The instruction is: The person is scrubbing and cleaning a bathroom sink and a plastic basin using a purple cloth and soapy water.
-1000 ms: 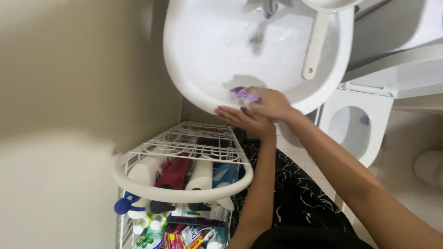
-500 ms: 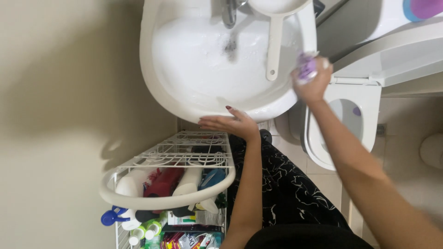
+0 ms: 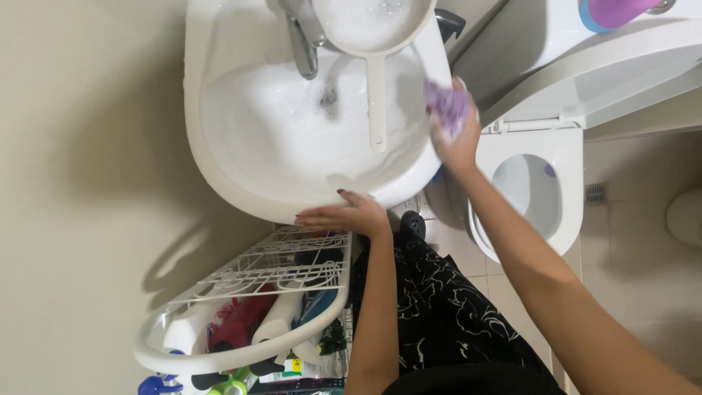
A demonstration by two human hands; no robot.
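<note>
At the sink [image 3: 241, 192] rim, right-hand fingers [image 3: 461, 110] bunch a half-hidden purple cloth [image 3: 446, 106]; left fingers [image 3: 322, 217] lie flat.

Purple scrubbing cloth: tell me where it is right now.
The purple scrubbing cloth is gripped in the right hand, pressed on the white ceramic sink at its right rim, beside the toilet.

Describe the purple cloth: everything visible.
The purple cloth is a small, bunched-up lilac wad, soft and fabric-like, possibly a scrubber; its weave is too blurred to tell. It is gripped in the right hand, fingers wrapped around it, pressed against the right-hand rim of the white sink, whose basin is foamy. Its lower part is hidden by the hand.
</note>
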